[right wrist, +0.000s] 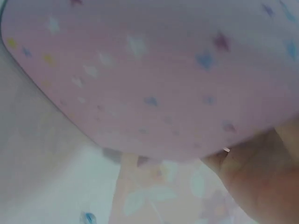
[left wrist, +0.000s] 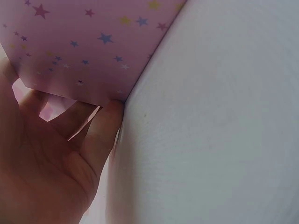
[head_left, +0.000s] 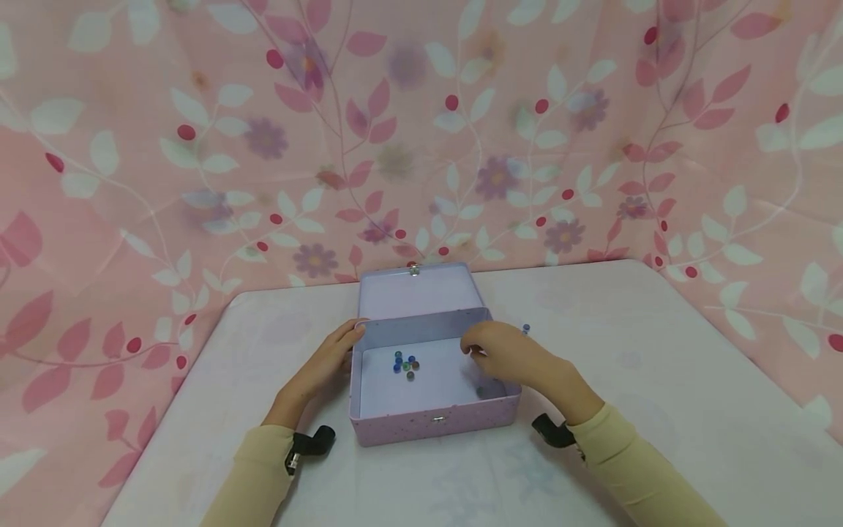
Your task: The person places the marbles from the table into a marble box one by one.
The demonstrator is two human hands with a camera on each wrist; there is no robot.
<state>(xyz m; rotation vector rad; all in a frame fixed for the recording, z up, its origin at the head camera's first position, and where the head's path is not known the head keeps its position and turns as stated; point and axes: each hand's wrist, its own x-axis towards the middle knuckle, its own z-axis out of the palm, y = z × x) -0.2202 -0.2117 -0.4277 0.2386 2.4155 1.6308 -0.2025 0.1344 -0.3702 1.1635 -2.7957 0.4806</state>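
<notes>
A lilac metal box with printed stars stands on the table, its lid tipped back. Several glass marbles, blue, green and brown, lie together on its floor at the left. A darker marble is near the front right corner inside. My left hand rests against the box's left side, fingertips touching near the back corner. Over the right wall, my right hand bends its fingers down above the box floor; whether a marble is between them is hidden.
A couple of blue marbles lie on the white-covered table right of the box, just beyond my right hand. A pink floral cloth hangs behind the table.
</notes>
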